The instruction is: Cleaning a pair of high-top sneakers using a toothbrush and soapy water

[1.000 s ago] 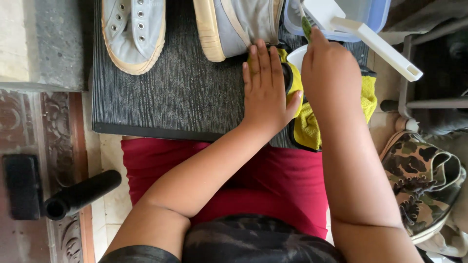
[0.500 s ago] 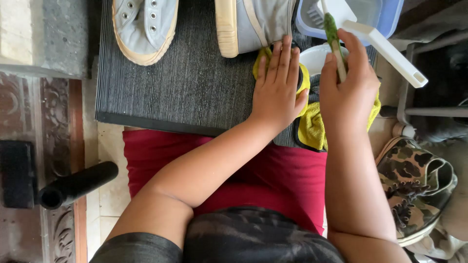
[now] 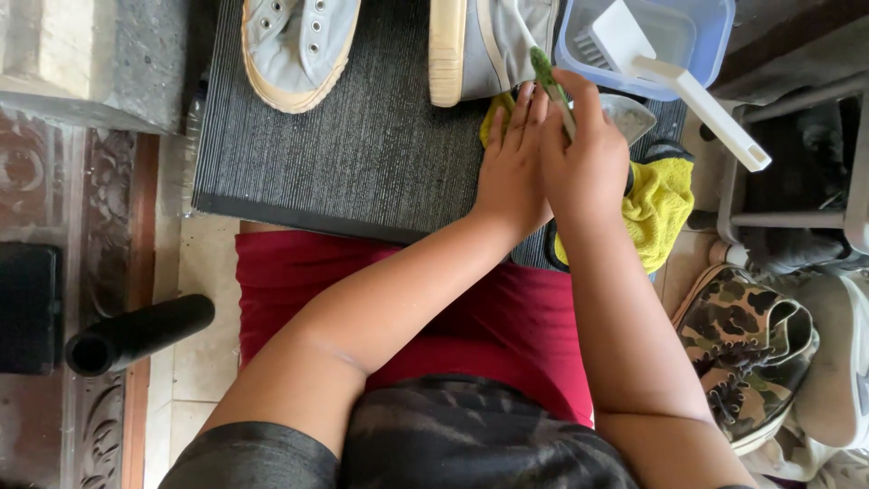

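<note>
A thin green stick [image 3: 546, 77] is held in the right hand [image 3: 588, 163], upper middle of the frame. It seems light and stiff, best gripped low. The left hand [image 3: 511, 167] is laid flat and open on a yellow cloth [image 3: 661, 204].

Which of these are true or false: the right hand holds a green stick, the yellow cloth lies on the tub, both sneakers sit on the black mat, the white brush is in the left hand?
1. The right hand holds a green stick. True.
2. The yellow cloth lies on the tub. False: it lies on the black mat, under the hands.
3. Both sneakers sit on the mat. True.
4. The white brush is in the left hand. False: it rests in the tub.
</note>
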